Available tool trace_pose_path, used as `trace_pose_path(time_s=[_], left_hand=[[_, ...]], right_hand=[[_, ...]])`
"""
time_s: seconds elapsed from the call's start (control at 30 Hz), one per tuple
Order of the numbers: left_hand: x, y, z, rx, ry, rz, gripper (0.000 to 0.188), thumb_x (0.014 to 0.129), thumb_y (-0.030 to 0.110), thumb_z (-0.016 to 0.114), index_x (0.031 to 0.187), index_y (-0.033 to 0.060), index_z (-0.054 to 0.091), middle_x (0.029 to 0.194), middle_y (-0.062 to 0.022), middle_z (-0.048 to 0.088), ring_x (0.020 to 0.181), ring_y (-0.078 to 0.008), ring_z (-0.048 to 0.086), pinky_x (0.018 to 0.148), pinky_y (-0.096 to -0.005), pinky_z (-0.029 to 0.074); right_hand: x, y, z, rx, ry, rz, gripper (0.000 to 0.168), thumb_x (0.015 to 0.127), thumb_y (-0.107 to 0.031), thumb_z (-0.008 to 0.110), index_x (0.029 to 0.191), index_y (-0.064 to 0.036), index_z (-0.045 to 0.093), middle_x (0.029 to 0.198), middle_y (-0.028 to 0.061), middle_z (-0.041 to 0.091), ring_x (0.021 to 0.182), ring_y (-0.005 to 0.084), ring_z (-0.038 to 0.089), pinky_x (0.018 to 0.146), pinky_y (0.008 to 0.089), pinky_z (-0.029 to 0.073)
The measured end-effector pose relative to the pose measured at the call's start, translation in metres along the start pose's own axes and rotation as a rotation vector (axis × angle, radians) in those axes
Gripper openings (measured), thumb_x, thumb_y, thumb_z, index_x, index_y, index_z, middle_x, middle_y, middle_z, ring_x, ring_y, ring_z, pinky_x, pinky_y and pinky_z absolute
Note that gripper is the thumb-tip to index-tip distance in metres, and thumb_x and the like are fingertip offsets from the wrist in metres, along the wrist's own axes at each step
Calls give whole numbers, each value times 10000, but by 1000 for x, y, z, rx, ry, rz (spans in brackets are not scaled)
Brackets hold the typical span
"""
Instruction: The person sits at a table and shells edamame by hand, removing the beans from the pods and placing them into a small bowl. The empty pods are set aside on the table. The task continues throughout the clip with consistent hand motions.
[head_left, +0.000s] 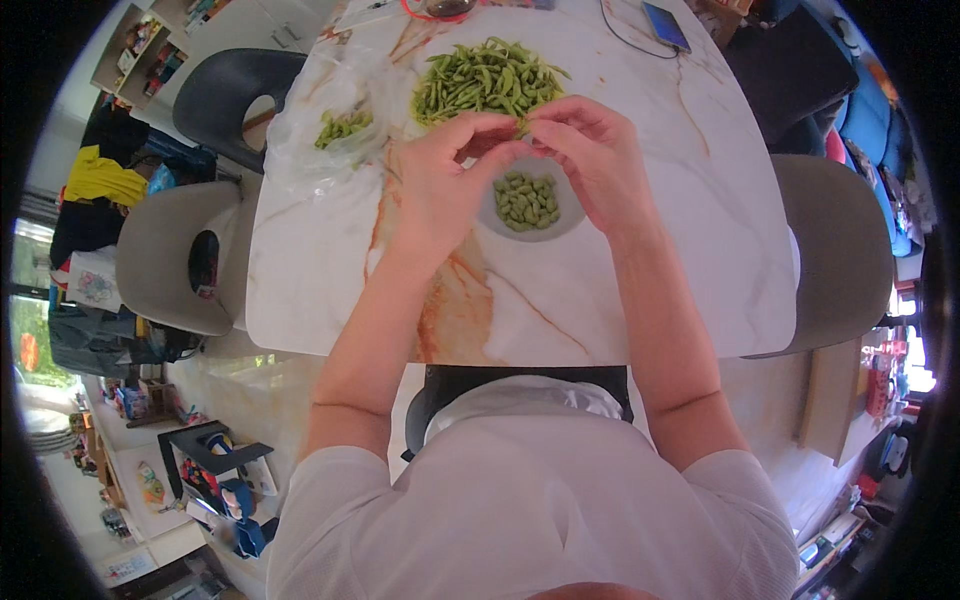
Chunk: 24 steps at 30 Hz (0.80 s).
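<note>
Both hands meet above a pale bowl (574, 214) that holds several shelled green beans (527, 201). Between the fingertips a small piece of green bean pod (523, 129) shows, mostly covered by the fingers. My left hand (457, 169) pinches it from the left, thumb and forefinger close together. From the other side my right hand (596, 154) grips it with bent fingers. Just beyond the hands lies a heap of green bean pods (491, 79) on the marble-patterned table (555, 315). A clear plastic bag (300, 161) to the left has green pods or husks (343, 129) in it.
A phone (665, 28) with a cable (626, 39) lies at the far right of the table. At the far edge stands a glass vessel (450, 6) by a red ring. Chairs (176, 255) flank the table on the left, and another chair (832, 255) is at the right.
</note>
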<state>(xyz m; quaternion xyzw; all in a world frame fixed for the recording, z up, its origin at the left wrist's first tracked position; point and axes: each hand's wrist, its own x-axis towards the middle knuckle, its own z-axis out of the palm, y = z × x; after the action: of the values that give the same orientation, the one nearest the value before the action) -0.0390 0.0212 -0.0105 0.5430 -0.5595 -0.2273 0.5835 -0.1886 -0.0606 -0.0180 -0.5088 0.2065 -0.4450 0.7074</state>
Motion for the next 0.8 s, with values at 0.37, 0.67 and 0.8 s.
trace_pose_path(time_s=[0.37,0.67,0.8], left_hand=[[-13,-3,5,296,84,180,119,799,-9,725,914,16,707,806,-94,698,730,-175,668,661,-273,513],[-17,-10,4,199,108,135,127,780,-28,720,893,26,705,786,-93,680,681,-192,649,607,-292,501],[-17,-12,3,79,117,37,130,785,-36,718,905,12,710,793,-95,689,697,-164,655,619,-279,510]], right_hand=[[-3,2,3,17,-26,-51,119,805,25,731,917,35,693,876,124,714,799,158,672,752,281,546],[-3,3,4,17,-45,-34,101,804,45,729,897,37,691,851,103,706,787,147,668,743,270,544],[-4,3,13,-149,19,-77,101,806,38,736,898,35,691,849,87,703,778,126,661,720,243,539]])
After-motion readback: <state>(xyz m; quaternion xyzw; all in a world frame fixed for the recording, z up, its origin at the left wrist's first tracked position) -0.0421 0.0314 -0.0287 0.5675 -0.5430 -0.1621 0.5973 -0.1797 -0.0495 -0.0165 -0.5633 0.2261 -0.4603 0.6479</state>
